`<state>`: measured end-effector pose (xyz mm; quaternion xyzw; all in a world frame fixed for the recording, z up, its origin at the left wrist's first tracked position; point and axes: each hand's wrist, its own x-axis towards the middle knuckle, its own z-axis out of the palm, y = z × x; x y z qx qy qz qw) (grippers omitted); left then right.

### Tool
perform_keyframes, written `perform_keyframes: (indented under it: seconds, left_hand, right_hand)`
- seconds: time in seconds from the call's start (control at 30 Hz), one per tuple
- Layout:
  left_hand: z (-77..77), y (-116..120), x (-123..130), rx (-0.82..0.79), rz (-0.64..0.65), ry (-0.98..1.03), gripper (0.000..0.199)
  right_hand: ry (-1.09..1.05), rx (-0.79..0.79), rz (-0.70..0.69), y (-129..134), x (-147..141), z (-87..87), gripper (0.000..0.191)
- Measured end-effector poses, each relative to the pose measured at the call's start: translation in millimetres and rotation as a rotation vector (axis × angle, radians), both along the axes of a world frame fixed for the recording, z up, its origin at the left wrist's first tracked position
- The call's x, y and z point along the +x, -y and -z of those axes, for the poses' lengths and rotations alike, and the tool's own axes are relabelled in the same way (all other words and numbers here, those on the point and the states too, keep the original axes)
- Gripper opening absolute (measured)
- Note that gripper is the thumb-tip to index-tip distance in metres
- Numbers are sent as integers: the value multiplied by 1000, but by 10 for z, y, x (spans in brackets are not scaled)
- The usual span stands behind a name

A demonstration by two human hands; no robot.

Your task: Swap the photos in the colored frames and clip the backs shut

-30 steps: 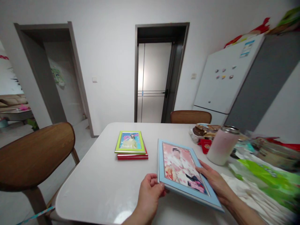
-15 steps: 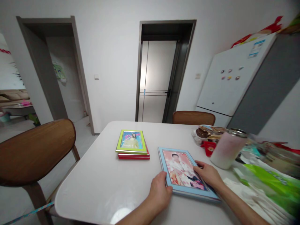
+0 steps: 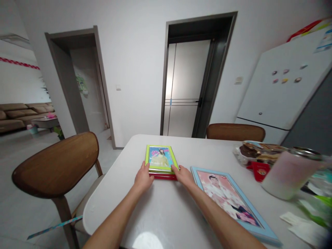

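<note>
A lime-green photo frame (image 3: pixel 160 158) with a picture of a figure in a pale yellow dress lies on top of a red frame (image 3: pixel 164 176) on the white table. My left hand (image 3: pixel 143 180) grips its near left corner, thumb at the front edge. At the near right corner, my right hand (image 3: pixel 184 175) has its thumb on the green border, with the fingers curled at the side. A larger light-blue photo frame (image 3: pixel 196 176) lies flat to the right, partly covered by my right forearm.
On the table's right stand a pink-and-white tumbler (image 3: pixel 287 174), a red packet (image 3: pixel 260 171), bagged food (image 3: pixel 259 150) and white tissues (image 3: pixel 306 224). Wooden chairs stand at the left (image 3: pixel 59 166) and the far side (image 3: pixel 236 131).
Both hands have let go of the light-blue frame, which now lies on the table, and have moved left to the lime-green frame. The view has turned left.
</note>
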<state>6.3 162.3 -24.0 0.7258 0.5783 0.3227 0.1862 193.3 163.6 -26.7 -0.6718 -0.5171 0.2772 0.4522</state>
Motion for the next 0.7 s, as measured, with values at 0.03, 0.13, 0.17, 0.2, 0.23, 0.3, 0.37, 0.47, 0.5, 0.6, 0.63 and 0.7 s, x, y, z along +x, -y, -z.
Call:
perform_keyframes:
  seconds: [0.03, 0.13, 0.17, 0.2, 0.23, 0.3, 0.37, 0.47, 0.5, 0.6, 0.63, 0.7]
  left_hand:
    - [14, 35, 1, 0, 14, -4, 54]
    - [20, 205, 42, 6, 45, 6, 49]
    - [6, 275, 58, 5, 57, 16, 47]
    - [-16, 348, 73, 3, 74, 27, 44]
    - [-43, 425, 85, -2, 96, 41, 40]
    - [-104, 585, 110, -17, 153, 77, 34]
    - [-167, 746, 142, -39, 211, 122, 34]
    - [-257, 964, 207, -93, 293, 225, 42]
    - [-290, 1029, 228, -130, 335, 323, 44]
    - [-405, 1208, 259, -275, 450, 772, 56]
    - [-444, 1264, 251, -312, 464, 908, 61]
    - [-501, 1367, 204, -360, 445, 1070, 66]
  right_hand:
    - [-41, -8, 11, -9, -6, 0, 29]
    - [-169, -30, 51, 50, 31, 12, 29]
    - [-214, -32, 62, 101, 51, 12, 30]
    - [-260, -27, 69, 170, 70, 3, 32]
    - [-304, -14, 74, 257, 89, -17, 34]
    - [-385, 35, 75, 480, 118, -97, 42]
    - [-456, 126, 85, 758, 125, -220, 51]
    - [-439, 255, 141, 1220, 55, -411, 58]
    - [-387, 260, 145, 1369, 7, -454, 58]
    - [-230, 319, 114, 1755, -175, -468, 54]
    - [-165, 363, 78, 1855, -235, -435, 50]
    - [-4, 445, -63, 2004, -332, -328, 42]
